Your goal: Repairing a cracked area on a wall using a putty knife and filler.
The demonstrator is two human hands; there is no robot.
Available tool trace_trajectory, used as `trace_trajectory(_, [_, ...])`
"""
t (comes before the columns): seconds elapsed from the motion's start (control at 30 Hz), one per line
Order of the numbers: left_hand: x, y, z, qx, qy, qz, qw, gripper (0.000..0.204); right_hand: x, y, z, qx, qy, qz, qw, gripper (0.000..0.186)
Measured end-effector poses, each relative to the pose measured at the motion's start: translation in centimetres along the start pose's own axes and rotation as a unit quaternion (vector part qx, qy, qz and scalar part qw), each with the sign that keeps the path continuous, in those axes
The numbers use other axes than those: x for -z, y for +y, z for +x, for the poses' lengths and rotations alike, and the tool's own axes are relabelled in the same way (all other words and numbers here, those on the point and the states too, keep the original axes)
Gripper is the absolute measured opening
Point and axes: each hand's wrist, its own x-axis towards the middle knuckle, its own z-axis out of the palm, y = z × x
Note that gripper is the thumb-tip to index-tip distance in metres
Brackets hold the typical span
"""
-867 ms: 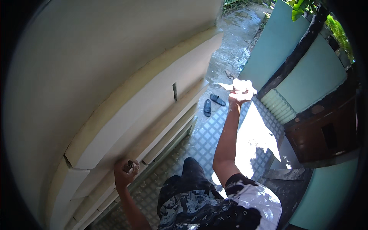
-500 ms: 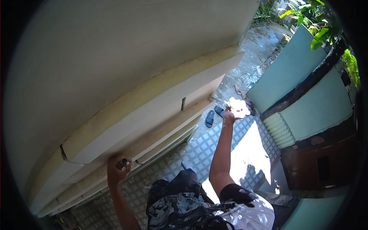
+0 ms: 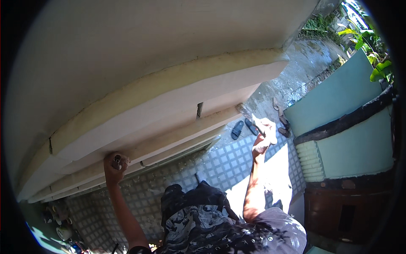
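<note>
My right hand (image 3: pixel 265 134), bright in the sunlight, is stretched out and closed around a putty knife (image 3: pixel 245 111). Its flat grey blade lies at the far end of a lower cream ledge (image 3: pixel 220 120) of the wall; I cannot tell whether it touches. On the left, my left hand (image 3: pixel 114 168) is closed beside the same stepped ledge. A small dark and greyish piece with a round end shows between its fingers, too shaded to name. Above the hands runs a thick upper ledge (image 3: pixel 169 101) with a yellowish top and pale front.
Blue slippers (image 3: pixel 237 130) and brown sandals (image 3: pixel 284 122) lie on the tiled floor (image 3: pixel 220 158). To the right stand pale green panels (image 3: pixel 338 97) with a dark band and a brown cabinet-like piece (image 3: pixel 338 207). Cluttered objects (image 3: pixel 59 220) sit at lower left.
The view has swung, shifting the ledge's far end rightward. My right wrist has turned, and the knife blade shows more clearly. My left hand keeps about the same place along the ledge.
</note>
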Motion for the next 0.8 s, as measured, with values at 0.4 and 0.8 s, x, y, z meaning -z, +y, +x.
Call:
trace_trajectory(0.4, [-1.1,-0.7,0.3,0.079,0.121,0.032,0.989,0.035,-3.6,3.4,4.5,-0.038,-0.196,-0.128,0.971,0.034])
trace_trajectory(0.8, [-7.3,3.9,-1.0,0.01,0.205,0.151,0.967,0.015,-2.9,4.1,3.4,0.066,-0.213,-0.138,0.965,0.025])
